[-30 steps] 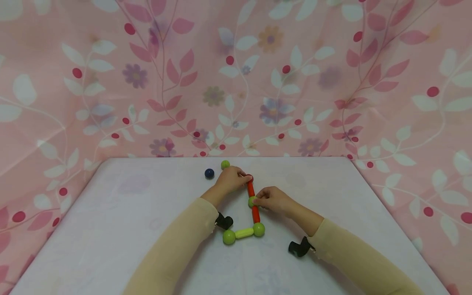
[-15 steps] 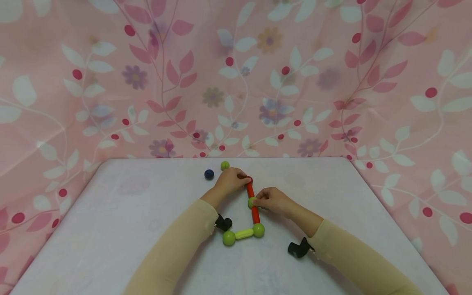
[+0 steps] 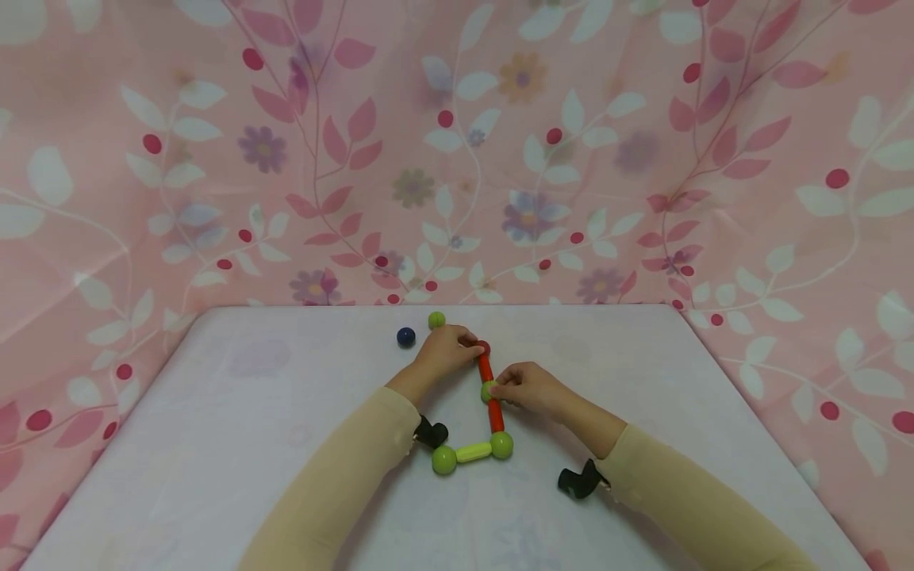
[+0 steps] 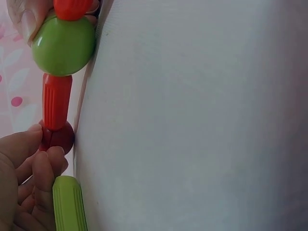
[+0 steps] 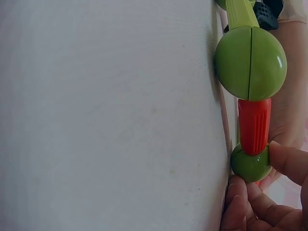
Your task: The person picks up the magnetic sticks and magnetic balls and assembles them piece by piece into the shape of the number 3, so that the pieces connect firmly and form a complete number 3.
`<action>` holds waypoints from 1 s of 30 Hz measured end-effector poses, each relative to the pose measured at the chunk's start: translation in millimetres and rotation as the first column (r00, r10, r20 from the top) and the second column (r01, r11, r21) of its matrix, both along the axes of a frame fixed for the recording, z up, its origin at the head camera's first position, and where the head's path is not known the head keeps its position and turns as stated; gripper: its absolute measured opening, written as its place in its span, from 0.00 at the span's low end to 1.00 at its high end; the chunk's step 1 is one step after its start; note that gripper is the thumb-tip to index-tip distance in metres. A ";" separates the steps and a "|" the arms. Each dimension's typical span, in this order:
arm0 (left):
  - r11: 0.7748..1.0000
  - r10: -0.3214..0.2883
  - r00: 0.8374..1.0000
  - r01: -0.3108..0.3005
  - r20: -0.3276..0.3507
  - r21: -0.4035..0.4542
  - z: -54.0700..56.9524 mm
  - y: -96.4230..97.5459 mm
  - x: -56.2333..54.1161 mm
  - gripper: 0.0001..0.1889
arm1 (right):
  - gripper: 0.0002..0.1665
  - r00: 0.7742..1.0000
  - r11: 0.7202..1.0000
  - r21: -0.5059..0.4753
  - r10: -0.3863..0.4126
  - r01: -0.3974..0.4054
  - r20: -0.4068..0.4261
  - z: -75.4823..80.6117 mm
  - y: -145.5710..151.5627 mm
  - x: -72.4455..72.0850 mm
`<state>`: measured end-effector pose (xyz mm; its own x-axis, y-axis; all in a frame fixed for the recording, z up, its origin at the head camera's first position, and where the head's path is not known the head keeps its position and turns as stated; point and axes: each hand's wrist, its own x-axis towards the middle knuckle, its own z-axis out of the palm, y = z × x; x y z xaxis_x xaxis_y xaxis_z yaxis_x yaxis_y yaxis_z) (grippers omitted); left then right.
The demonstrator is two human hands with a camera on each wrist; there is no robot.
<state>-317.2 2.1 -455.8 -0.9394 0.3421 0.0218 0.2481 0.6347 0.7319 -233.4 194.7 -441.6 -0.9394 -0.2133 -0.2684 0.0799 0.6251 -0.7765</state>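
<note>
A chain of rods and balls lies on the white table (image 3: 286,412). My left hand (image 3: 447,349) pinches the red ball (image 4: 58,138) at its far end. My right hand (image 3: 534,388) pinches the green ball (image 5: 251,163) midway, between the far red rod (image 4: 57,102) and the near red rod (image 3: 496,415). At the near corner sits another green ball (image 3: 502,445), joined by a yellow-green rod (image 3: 474,453) to a green ball (image 3: 444,460). Beside my left fingers runs a second yellow-green rod (image 4: 70,204); whether it touches the red ball I cannot tell.
A dark blue ball (image 3: 406,337) and a green ball (image 3: 437,319) lie behind my left forearm, near the table's back edge. Black devices (image 3: 580,480) are strapped at both wrists. A pink floral curtain (image 3: 457,159) hangs behind the table.
</note>
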 end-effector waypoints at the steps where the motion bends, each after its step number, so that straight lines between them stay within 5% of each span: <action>1: 1.000 -0.003 1.000 0.003 -0.003 0.002 0.1 -0.3 0.2 0.11 | 0.14 1.000 1.000 0.001 0.002 -0.002 -0.003 -0.2 0.3 -0.1; 17: 1.000 0.011 1.000 -0.011 -0.026 0.014 10.7 -25.2 12.3 0.10 | 0.14 1.000 1.000 -0.008 0.003 -0.003 0.006 -1.6 0.4 -0.1; 30: 1.000 -0.005 0.997 0.005 -0.073 -0.003 6.3 -54.9 14.0 0.07 | 0.14 1.000 1.000 0.008 -0.004 0.004 0.010 -0.5 -0.8 -0.5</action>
